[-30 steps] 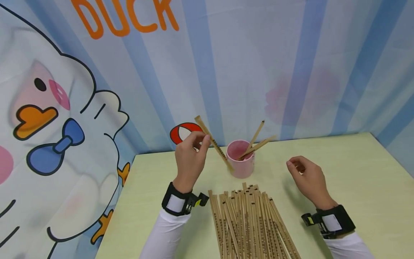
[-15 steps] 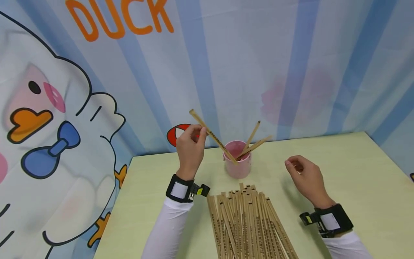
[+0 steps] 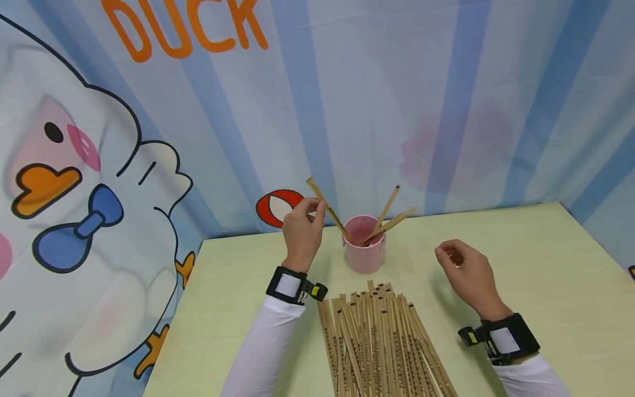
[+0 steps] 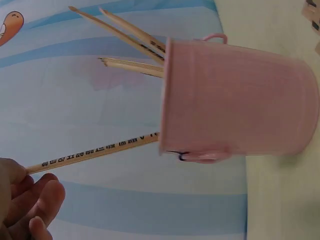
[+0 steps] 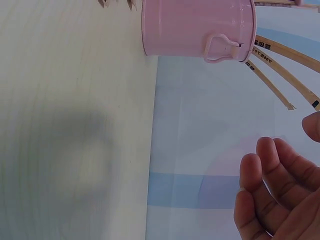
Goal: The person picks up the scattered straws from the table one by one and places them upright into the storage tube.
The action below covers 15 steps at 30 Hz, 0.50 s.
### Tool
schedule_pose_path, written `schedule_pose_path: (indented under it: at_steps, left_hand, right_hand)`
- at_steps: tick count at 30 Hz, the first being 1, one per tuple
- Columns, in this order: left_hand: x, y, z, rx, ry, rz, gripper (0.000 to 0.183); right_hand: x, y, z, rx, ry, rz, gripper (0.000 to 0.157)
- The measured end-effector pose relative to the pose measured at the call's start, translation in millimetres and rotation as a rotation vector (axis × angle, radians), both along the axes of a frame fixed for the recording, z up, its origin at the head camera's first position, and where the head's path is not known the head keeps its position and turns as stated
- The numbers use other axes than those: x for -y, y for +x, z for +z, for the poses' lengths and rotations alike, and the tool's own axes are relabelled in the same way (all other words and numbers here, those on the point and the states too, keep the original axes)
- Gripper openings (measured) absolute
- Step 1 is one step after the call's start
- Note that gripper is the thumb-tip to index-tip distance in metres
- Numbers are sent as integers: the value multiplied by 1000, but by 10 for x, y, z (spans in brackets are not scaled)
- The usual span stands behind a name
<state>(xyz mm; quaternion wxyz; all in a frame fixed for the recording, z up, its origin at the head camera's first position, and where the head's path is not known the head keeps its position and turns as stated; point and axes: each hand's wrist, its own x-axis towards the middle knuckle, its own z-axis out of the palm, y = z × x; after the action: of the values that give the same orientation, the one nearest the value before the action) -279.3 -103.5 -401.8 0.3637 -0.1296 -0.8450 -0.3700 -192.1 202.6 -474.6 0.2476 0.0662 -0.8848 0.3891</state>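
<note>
My left hand (image 3: 301,231) pinches a paper-wrapped drinking straw (image 3: 335,218) near its upper part. The straw leans down to the right, and its lower end has passed over the rim into a small pink bucket (image 3: 365,260). In the left wrist view, the printed wrapper (image 4: 95,152) runs from my fingertips (image 4: 52,195) to the bucket's mouth. Several other wrapped straws (image 3: 389,208) stand in the bucket, tilted to the right. To the right of the bucket, my right hand (image 3: 468,275) hangs over the table with loosely curled fingers and holds nothing.
A big pile of wrapped straws (image 3: 382,342) lies on the pale yellow table (image 3: 560,264) in front of the bucket. Behind the table hangs a blue-striped cloth (image 3: 367,110) with a cartoon duck printed on it. The bucket has small side handles (image 4: 215,37).
My left hand rose, then moved right and lowered, bringing the straw's lower end from beside the bucket into its mouth. The right hand has barely moved.
</note>
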Motion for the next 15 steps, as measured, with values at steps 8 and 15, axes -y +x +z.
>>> schedule_pose_path:
  at_steps: [8, 15]
  left_hand:
    - [-31, -60, -229, 180, -78, -11, 24]
    - [-54, -97, -300, 259, -124, -27, 23]
  right_hand:
    - [0, 2, -1, -4, -1, -1, 30]
    - [-6, -7, -1, -9, 2, -5, 30]
